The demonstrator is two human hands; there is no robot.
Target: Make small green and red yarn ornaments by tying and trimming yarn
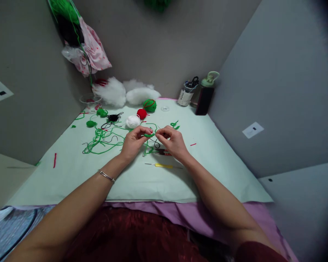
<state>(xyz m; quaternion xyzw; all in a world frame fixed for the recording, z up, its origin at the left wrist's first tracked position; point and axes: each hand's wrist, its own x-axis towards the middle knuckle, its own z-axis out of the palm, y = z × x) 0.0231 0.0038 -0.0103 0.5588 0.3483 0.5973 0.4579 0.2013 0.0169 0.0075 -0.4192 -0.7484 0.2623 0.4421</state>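
Over the middle of the table, my left hand [134,141] pinches a small green crocheted piece [148,135] between thumb and fingertips. Close beside it, my right hand [172,140] is closed in a pinch at the piece's right end, where a thin green yarn strand appears; exactly what sits between those fingertips is too small to make out. Below the hands lies a crochet hook with a yellow grip [164,166]. A dark and red tool, perhaps thread snips [163,152], is partly hidden by my right hand. Loose green yarn [98,142] lies tangled to the left.
White [132,122], red [141,114] and green [151,106] yarn balls sit behind my hands, with black yarn [113,118] leftward. White stuffing [112,92] is heaped at the back. A pen cup [185,95] and a bottle [206,96] stand at back right. Partition walls enclose the table.
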